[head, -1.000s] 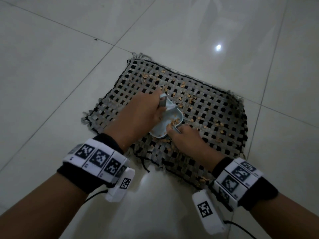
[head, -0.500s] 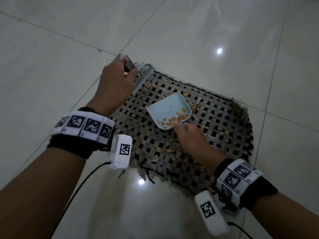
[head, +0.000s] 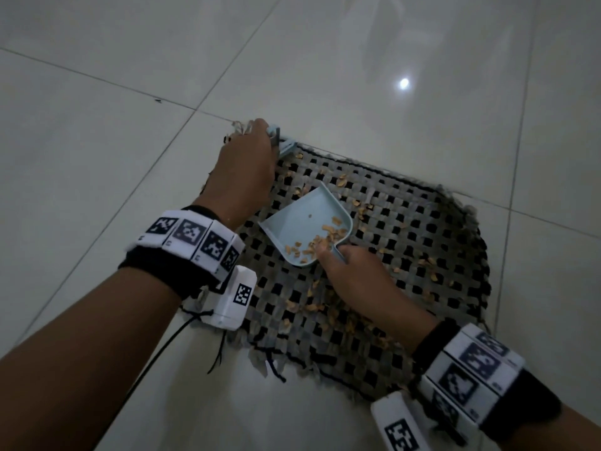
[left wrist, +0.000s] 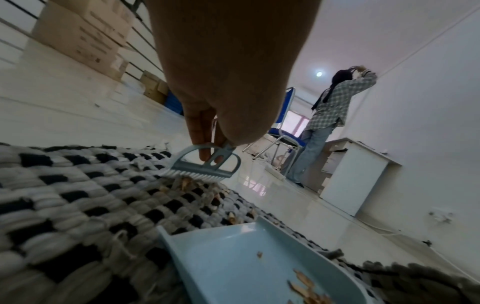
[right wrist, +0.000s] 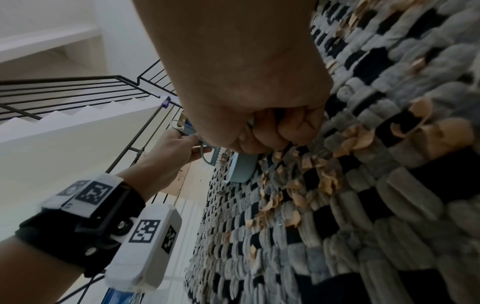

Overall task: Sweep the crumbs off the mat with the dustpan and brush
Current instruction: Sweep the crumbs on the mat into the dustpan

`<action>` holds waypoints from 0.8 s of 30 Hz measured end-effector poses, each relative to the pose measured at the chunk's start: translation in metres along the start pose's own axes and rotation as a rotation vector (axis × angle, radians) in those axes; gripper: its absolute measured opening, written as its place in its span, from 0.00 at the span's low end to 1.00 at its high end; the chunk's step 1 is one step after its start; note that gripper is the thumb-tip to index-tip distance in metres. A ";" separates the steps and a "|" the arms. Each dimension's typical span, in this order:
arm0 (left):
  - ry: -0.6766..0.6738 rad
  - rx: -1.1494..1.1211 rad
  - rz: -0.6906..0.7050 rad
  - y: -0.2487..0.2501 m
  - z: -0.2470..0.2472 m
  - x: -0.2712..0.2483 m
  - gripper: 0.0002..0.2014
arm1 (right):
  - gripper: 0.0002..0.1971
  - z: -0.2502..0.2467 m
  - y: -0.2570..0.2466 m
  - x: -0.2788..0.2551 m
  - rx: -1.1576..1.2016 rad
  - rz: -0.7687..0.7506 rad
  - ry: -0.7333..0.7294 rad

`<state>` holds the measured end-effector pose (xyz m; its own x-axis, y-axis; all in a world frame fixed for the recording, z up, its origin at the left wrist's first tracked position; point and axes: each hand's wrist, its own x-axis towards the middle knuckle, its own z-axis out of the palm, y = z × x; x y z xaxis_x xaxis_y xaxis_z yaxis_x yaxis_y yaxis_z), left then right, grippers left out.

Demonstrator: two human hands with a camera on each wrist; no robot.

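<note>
Lying across the centre and right of the head view, the woven grey-and-black mat [head: 406, 255] sits on a pale tiled floor [head: 97, 141]. Left hand [head: 247, 170] sits at the mat's upper left corner, fingers [left wrist: 201, 131] curled round the handle of the small blue-grey brush [left wrist: 205, 164]; brush head pokes out past the fingertips, bristles down on the mat edge, touching a small clump of crumbs there. Right hand [head: 361, 281] at centre of the head view, low on the mat, fingers [right wrist: 293, 125] closed tight round the handle of the light blue dustpan [head: 305, 222]; thumb lies on top by the pan's rear rim. Pan sticks out ahead of the fingers toward upper left, open mouth facing the brush, apart from it. Tan crumbs [head: 325, 242] piled at the pan's rear near the thumb, more scattered over the mat around and below the right hand. Left wrist view, upper right: another person [left wrist: 327, 121] standing beside a blue chair [left wrist: 283, 115] and white cabinet [left wrist: 355, 174]; cardboard boxes [left wrist: 85, 35] upper left.
</note>
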<state>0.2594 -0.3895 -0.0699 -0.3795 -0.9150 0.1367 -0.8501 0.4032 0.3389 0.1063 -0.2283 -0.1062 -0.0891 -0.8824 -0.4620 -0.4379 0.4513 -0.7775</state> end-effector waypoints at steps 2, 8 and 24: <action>-0.036 -0.013 0.046 0.004 -0.007 -0.004 0.10 | 0.25 -0.001 0.000 0.000 0.006 0.010 -0.005; 0.064 -0.141 -0.032 0.005 -0.031 0.005 0.09 | 0.25 0.001 0.002 0.000 0.002 0.010 -0.001; 0.059 -0.112 -0.029 0.012 -0.028 0.028 0.11 | 0.30 -0.001 0.004 -0.001 0.012 0.027 0.003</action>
<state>0.2483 -0.4107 -0.0359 -0.3306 -0.9267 0.1789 -0.8130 0.3759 0.4447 0.1035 -0.2254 -0.1085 -0.1037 -0.8704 -0.4814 -0.4245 0.4764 -0.7700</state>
